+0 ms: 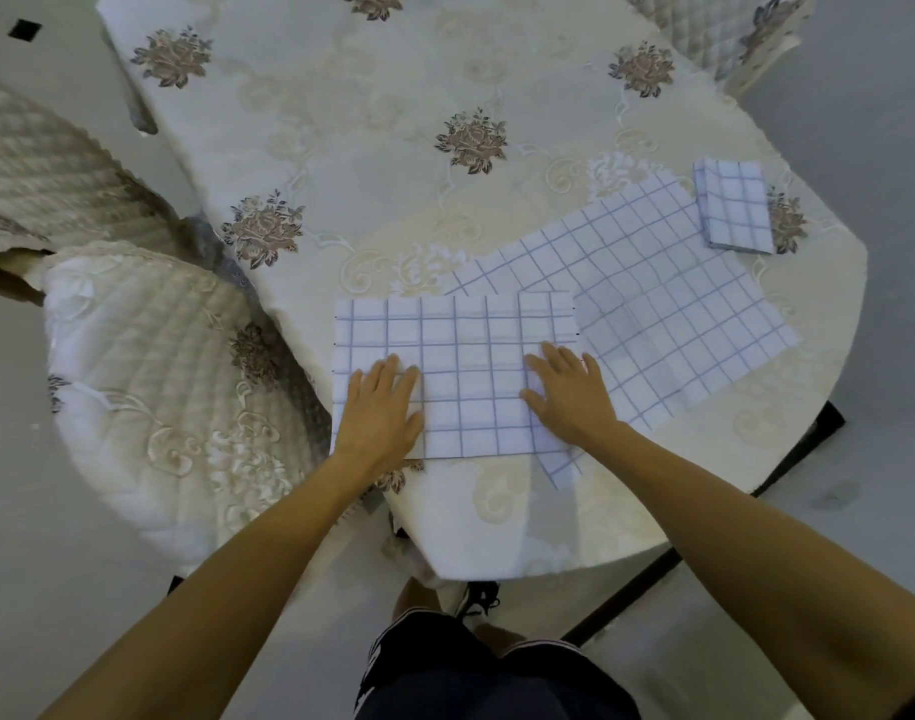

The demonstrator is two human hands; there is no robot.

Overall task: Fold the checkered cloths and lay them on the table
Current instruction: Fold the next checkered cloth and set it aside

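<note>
Head view, looking down on a bench draped in a cream tablecloth with brown flower motifs.

Three white cloths with a blue grid lie on the right half of the bench. The half-folded checkered cloth lies nearest the person as a flat rectangle, squared to the near edge of the bench. The left hand rests palm down on its left part, fingers straight and close together. The right hand rests palm down on its right part, fingers straight and slightly spread. Neither hand grasps anything; both are released and lie flat against the fabric.

The spread checkered cloth lies unfolded and turned at an angle, just to the right. Its near-left part passes under the half-folded cloth, and one corner shows below that cloth's near edge. The small folded checkered cloth sits further back and to the right as a compact packet, overlapping the far corner of the spread cloth.

A quilted chair cover in the same cream fabric stands left of the bench. A second quilted chair cover shows at the far right. The person's dark shorts fill the bottom centre, above a grey floor.
</note>
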